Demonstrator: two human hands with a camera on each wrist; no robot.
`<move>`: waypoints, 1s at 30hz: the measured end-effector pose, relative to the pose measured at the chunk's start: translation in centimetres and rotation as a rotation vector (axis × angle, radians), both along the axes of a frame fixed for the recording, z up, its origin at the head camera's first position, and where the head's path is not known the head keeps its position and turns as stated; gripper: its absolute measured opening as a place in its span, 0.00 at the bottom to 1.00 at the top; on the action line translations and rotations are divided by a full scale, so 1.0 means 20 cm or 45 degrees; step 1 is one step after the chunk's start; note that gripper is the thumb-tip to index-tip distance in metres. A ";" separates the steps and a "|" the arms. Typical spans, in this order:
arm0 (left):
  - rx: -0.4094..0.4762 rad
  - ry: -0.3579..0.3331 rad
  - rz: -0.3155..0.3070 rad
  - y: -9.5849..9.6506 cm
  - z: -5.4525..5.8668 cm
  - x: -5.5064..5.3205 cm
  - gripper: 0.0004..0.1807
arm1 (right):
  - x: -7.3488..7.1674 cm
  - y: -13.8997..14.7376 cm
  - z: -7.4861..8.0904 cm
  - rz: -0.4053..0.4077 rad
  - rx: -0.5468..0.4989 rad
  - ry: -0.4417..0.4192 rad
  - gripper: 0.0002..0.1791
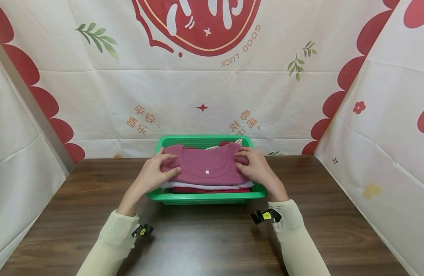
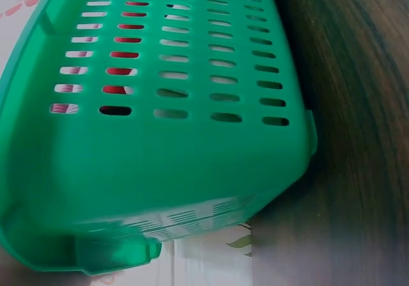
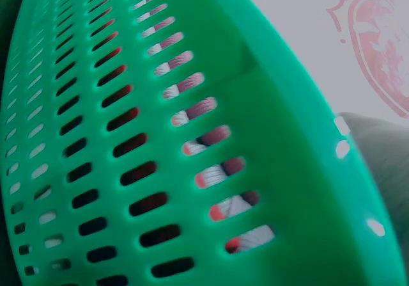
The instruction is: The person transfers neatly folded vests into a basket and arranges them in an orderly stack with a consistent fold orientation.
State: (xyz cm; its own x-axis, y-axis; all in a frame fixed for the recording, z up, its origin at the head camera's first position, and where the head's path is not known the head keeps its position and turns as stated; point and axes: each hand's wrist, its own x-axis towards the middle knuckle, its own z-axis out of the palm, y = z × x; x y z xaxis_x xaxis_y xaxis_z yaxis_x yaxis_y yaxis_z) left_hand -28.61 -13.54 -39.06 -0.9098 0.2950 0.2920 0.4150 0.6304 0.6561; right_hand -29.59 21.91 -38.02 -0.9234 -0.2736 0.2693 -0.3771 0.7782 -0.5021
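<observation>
A folded mauve shirt (image 1: 210, 163) with a small white label at its neckline lies on top of a stack in the green plastic basket (image 1: 212, 196). Under it show the edges of a pale lavender garment (image 1: 212, 187) and a red garment (image 1: 201, 190). At the shirt's left side rests my left hand (image 1: 156, 170), thumb and index finger apart on the cloth. My right hand (image 1: 256, 166) touches the right side, its fingers spread over the fabric. Both wrist views show mainly the basket's slotted wall (image 2: 172, 158), with folded cloth visible through the slots.
The basket stands on a dark wooden table (image 1: 201, 237), near its far edge. A white printed cloth (image 1: 198, 88) hangs behind, and more cloth (image 1: 380, 153) borders the right side. Red and white fabric (image 1: 229, 143) shows inside at the basket's back.
</observation>
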 end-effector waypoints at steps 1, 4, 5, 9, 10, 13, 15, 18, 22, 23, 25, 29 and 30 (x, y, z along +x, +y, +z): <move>-0.010 -0.010 -0.001 0.00 0.00 0.00 0.28 | 0.00 0.00 0.00 0.014 0.030 -0.007 0.23; -0.037 -0.054 -0.001 -0.01 0.00 0.00 0.30 | -0.01 -0.01 -0.02 0.035 0.110 -0.022 0.24; -0.047 -0.070 -0.001 -0.01 0.00 0.00 0.30 | -0.01 -0.01 -0.02 0.040 0.131 -0.020 0.24; -0.121 -0.111 -0.017 -0.02 -0.01 0.00 0.28 | 0.00 -0.02 -0.02 0.046 0.208 -0.014 0.22; -0.145 -0.112 -0.026 -0.02 -0.01 0.00 0.26 | 0.01 -0.02 -0.02 0.046 0.223 -0.015 0.22; -0.209 -0.112 -0.047 -0.02 -0.02 0.00 0.22 | 0.02 -0.02 -0.01 0.028 0.249 -0.046 0.22; -0.240 -0.112 -0.053 -0.01 -0.02 0.00 0.21 | 0.02 -0.02 -0.01 0.021 0.260 -0.067 0.20; -0.257 -0.114 -0.058 -0.01 -0.02 0.00 0.20 | 0.02 -0.01 -0.02 0.027 0.271 -0.085 0.15; -0.244 -0.114 -0.063 -0.01 -0.02 0.00 0.17 | 0.02 0.00 -0.02 0.054 0.249 -0.097 0.09; -0.235 -0.109 -0.064 -0.01 -0.02 0.00 0.16 | 0.02 0.01 -0.02 0.062 0.241 -0.096 0.08; -0.212 -0.086 -0.075 -0.01 -0.02 0.00 0.13 | 0.02 0.01 -0.01 0.077 0.211 -0.082 0.07; -0.139 -0.025 -0.079 -0.02 -0.02 -0.01 0.11 | 0.02 0.03 0.00 0.089 0.110 -0.010 0.08; -0.124 -0.014 -0.071 -0.02 -0.02 -0.01 0.11 | 0.02 0.03 0.01 0.085 0.081 0.011 0.08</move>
